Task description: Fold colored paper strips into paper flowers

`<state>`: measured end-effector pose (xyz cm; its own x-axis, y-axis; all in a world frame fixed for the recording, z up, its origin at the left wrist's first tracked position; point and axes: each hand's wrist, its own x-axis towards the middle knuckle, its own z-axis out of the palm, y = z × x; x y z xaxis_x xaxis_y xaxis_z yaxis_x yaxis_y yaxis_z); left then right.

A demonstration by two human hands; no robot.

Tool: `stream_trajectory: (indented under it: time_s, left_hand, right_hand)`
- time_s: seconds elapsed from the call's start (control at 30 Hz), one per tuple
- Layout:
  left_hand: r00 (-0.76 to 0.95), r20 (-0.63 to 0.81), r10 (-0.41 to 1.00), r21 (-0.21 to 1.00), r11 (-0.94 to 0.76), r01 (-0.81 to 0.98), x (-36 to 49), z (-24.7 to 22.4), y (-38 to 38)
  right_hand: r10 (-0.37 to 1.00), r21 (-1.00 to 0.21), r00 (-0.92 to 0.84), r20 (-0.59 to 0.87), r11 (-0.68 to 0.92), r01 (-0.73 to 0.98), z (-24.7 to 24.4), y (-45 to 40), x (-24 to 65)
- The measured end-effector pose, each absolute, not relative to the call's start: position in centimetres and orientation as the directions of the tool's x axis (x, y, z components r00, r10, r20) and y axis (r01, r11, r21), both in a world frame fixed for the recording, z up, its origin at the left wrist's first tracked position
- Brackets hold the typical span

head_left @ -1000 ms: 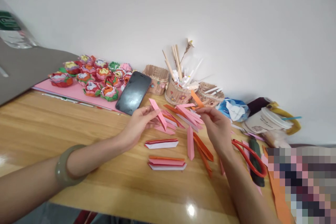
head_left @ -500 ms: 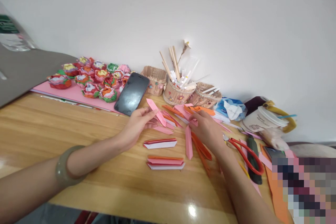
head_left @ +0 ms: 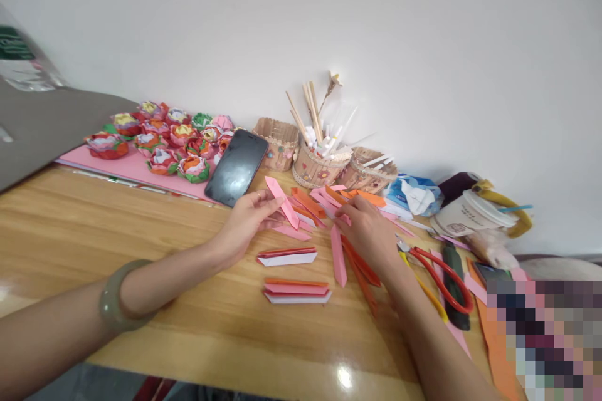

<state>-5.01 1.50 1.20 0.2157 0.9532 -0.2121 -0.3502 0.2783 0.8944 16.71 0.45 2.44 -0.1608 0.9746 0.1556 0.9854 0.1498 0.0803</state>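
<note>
Between its thumb and fingers my left hand (head_left: pixel 249 222) pinches a folded pink paper piece (head_left: pixel 282 202). My right hand (head_left: pixel 367 225) bends over a loose heap of pink and orange folded strips, its fingertips closed on a strip in the heap; which strip is partly hidden. A pink strip (head_left: pixel 338 257) and a dark orange strip (head_left: pixel 360 266) stick out below that hand. Nearer the front lie two small stacks, one red and white (head_left: pixel 288 256), the other orange, pink and white (head_left: pixel 297 291).
Folded paper flowers (head_left: pixel 162 161) stand on pink sheets at the left, beside a phone (head_left: pixel 237 167). Decorated baskets (head_left: pixel 320 166) line the wall. Red-handled pliers (head_left: pixel 442 276), a lidded cup (head_left: pixel 473 213) and a tissue pack (head_left: pixel 414 193) are at the right.
My right hand has shifted slightly left in the heap, and some orange and pink strips near it have moved. My left hand still holds the pink piece, moved barely right.
</note>
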Motion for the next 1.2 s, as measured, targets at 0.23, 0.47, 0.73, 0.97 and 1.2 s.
stream_trajectory:
  time_s: [0.23, 0.47, 0.73, 0.97, 1.2]
  left_hand:
    - [0.236, -0.196, 0.952, 0.898, 0.271, -0.348, -5.1, 1.2, 1.5]
    - [0.248, -0.187, 0.951, 0.898, 0.268, -0.349, -5.1, 1.2, 1.4]
    - [0.25, -0.185, 0.95, 0.893, 0.269, -0.361, -5.1, 0.8, 1.5]
    - [0.253, -0.187, 0.949, 0.887, 0.274, -0.371, -5.1, 0.7, 1.6]
    - [0.262, -0.18, 0.948, 0.883, 0.273, -0.383, -5.0, 0.6, 1.7]
  right_hand:
    - [0.994, 0.056, -0.07, 0.084, 0.065, 0.996, 2.2, 0.7, 16.9]
    - [0.994, 0.014, -0.049, 0.098, 0.048, 0.999, 2.5, 0.7, 16.7]
    - [0.995, 0.004, -0.027, 0.092, 0.026, 1.0, 2.9, 0.6, 16.8]
    - [0.999, 0.058, -0.032, 0.022, 0.031, 0.998, 2.4, 0.7, 16.8]
    - [0.989, -0.143, 0.071, 0.126, -0.053, 0.988, 3.6, 0.5, 16.7]
